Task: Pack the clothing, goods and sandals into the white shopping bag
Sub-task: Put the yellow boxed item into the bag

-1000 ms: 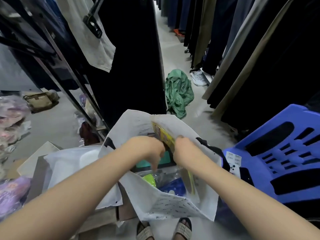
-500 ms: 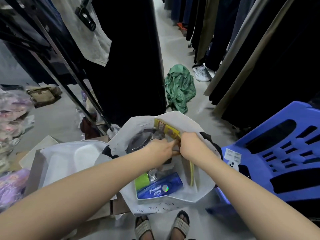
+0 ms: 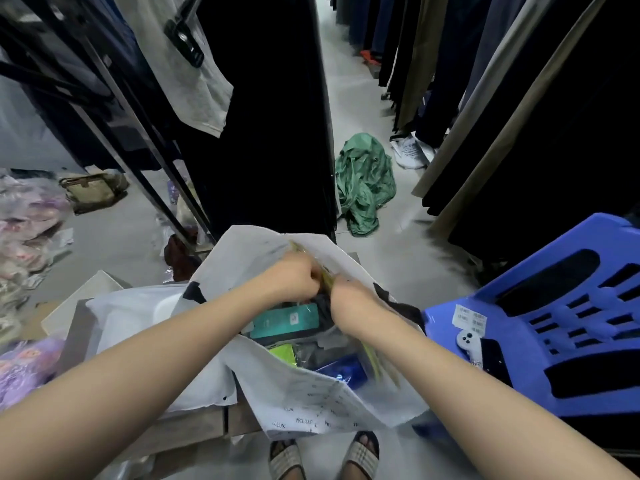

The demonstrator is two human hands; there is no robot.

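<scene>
The white shopping bag (image 3: 311, 393) stands open at six o'clock of the view, just above the striped slides (image 3: 287, 459) on the person's feet; both hands are in its mouth, almost touching. The left hand (image 3: 294, 277) has its fingers curled onto the upper end of a yellow-green packet (image 3: 372, 358); the right hand (image 3: 349, 294), at three o'clock of the left, grips the same packet, which is blurred and slants down along the bag's right wall. Inside lie a teal box (image 3: 285, 320), a dark garment (image 3: 323, 303), a lime item (image 3: 282, 351) and a blue pack (image 3: 343, 370). At three o'clock of the bag is a blue plastic chair (image 3: 512, 351) with a white phone (image 3: 467, 341) on its seat; a crumpled green garment (image 3: 363, 181) lies on the floor at twelve o'clock.
</scene>
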